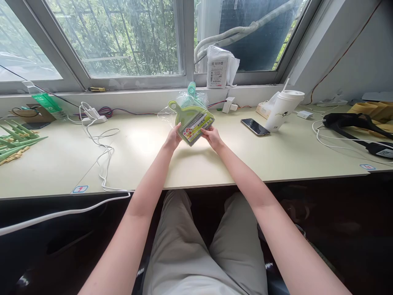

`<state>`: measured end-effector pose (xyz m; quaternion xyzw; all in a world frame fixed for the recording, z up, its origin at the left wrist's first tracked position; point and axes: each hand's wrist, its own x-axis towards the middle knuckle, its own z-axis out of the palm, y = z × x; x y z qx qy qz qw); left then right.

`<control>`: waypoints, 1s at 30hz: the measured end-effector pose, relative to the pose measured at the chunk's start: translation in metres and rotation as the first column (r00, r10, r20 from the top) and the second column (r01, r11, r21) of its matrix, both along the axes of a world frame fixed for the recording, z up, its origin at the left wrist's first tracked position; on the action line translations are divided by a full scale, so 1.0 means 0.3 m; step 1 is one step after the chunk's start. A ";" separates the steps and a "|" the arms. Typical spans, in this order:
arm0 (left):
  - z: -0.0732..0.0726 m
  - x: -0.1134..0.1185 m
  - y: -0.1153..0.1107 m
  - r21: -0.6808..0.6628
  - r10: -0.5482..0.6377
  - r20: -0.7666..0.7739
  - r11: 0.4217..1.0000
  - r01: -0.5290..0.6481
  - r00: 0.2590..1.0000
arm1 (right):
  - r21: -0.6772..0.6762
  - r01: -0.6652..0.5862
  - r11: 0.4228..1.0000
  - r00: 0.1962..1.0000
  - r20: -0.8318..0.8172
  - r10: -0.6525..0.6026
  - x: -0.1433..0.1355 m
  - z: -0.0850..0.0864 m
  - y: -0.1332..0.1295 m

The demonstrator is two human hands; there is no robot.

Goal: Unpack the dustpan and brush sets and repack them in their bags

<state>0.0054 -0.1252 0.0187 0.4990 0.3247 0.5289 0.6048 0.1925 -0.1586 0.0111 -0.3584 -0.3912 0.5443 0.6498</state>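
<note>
A small green dustpan (193,116) with a grey-bristled brush and a printed label is raised a little above the desk, tilted. My left hand (174,138) grips its lower left edge. On its right edge, near the label, my right hand (211,137) is closed with the fingers around the side. Clear plastic wrapping (166,114) lies behind the dustpan on the left. A mint-green item (191,89) in clear plastic stands just behind, partly hidden by the dustpan.
To the right are a phone (255,127), a white cup with a straw (284,110) and a black strapped device (353,127). White cables (106,151) trail over the desk's left front edge. A wrapped white package (218,69) sits on the sill. Green spiky pieces (15,139) lie far left.
</note>
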 end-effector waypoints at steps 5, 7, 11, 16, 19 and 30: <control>0.007 0.012 -0.031 0.022 -0.083 -0.018 0.996 0.084 0.996 | 0.008 0.022 1.000 1.000 -0.011 -0.022 -0.005 0.004 0.000; 0.012 0.011 -0.045 0.018 -0.140 -0.048 0.990 0.141 0.989 | 0.002 0.040 0.999 0.999 -0.017 -0.040 -0.004 0.007 0.000; 0.016 0.024 -0.072 0.030 -0.190 -0.105 0.981 0.194 0.976 | 0.013 0.057 0.998 0.996 -0.064 -0.056 0.004 0.010 0.006; 0.014 0.047 -0.086 -0.009 -0.247 -0.146 0.969 0.249 0.958 | 0.012 0.077 0.997 0.993 -0.085 -0.076 0.011 0.008 0.010; 0.009 0.057 -0.075 0.003 -0.200 -0.081 0.980 0.200 0.977 | 0.010 0.070 0.998 0.995 -0.074 -0.069 0.011 0.005 0.009; 0.004 0.074 -0.071 0.095 -0.036 0.046 0.995 0.031 0.998 | 0.069 0.067 0.995 0.997 -0.036 -0.065 0.000 0.029 -0.005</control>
